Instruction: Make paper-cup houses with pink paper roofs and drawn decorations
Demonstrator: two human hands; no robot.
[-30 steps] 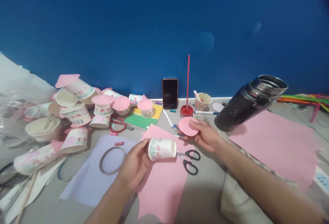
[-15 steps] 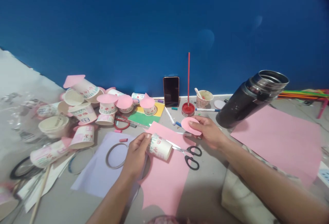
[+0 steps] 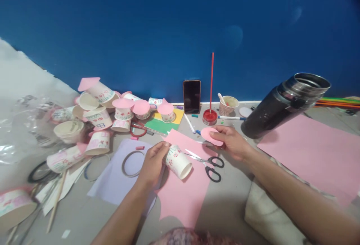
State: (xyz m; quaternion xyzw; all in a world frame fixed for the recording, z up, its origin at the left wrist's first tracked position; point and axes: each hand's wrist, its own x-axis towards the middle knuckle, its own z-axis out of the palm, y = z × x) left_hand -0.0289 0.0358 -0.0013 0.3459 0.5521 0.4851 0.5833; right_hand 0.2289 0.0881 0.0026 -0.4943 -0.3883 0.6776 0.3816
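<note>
Deep blue wall behind a grey work surface strewn with craft goods. Left hand (image 3: 153,162): fingers curled round a decorated paper cup (image 3: 178,161), thumb on its upper side, grip closed; the cup lies tilted on its side, raised just above a pink paper sheet (image 3: 182,192), its plain white end turned to the lower right. Right hand (image 3: 232,142): thumb and fingers pinched together on the edge of a pink paper disc (image 3: 209,135), held flat above the far corner of the same sheet. Between the two hands: black-handled scissors (image 3: 208,162), blades parted, lying across the sheet's right edge just beside the cup. Left of the left hand: a tape ring (image 3: 132,163) on a lavender sheet (image 3: 112,183). Far left: a heap of decorated cups (image 3: 104,106), several capped in pink. Against the wall: a phone (image 3: 191,96) propped upright, a red stick (image 3: 211,80) standing in a red lid (image 3: 209,117), and a small cup with a spoon (image 3: 228,105). Right: a black flask (image 3: 284,104), leaning, beside a large pink sheet (image 3: 315,151).
</note>
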